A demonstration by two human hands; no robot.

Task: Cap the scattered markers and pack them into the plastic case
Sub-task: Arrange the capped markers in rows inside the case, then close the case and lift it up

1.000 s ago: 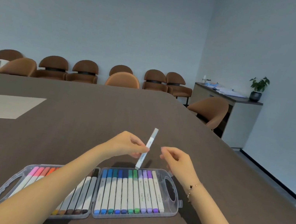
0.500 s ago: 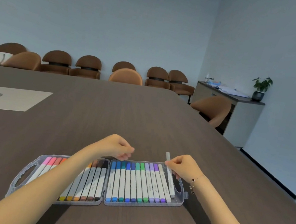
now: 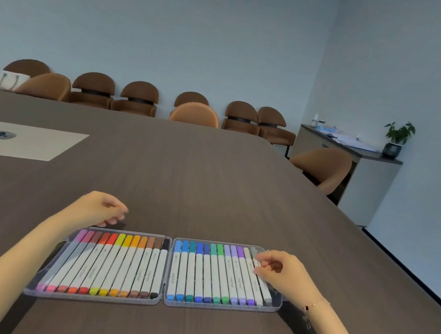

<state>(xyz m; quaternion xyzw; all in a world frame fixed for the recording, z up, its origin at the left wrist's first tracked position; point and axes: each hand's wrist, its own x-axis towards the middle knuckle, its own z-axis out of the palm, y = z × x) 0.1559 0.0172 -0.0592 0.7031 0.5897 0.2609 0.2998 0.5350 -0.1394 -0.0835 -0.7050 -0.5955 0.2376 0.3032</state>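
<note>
Pressing the grey marker [image 3: 259,277] into the case [image 3: 163,300] at its right end, our right hand [image 3: 280,271] pinches its light, stiff, slick barrel mid-length; our left hand [image 3: 100,210], behind the case, hangs loosely curled, holding nothing.

Both bare forearms reach forward, hands low and apart.

The left hand [image 3: 100,209] hangs loosely curled, fingertips pointing down, holding nothing. The right hand [image 3: 282,270], a thin bracelet on its wrist, has its fingers curled downward and knuckles raised.
</note>
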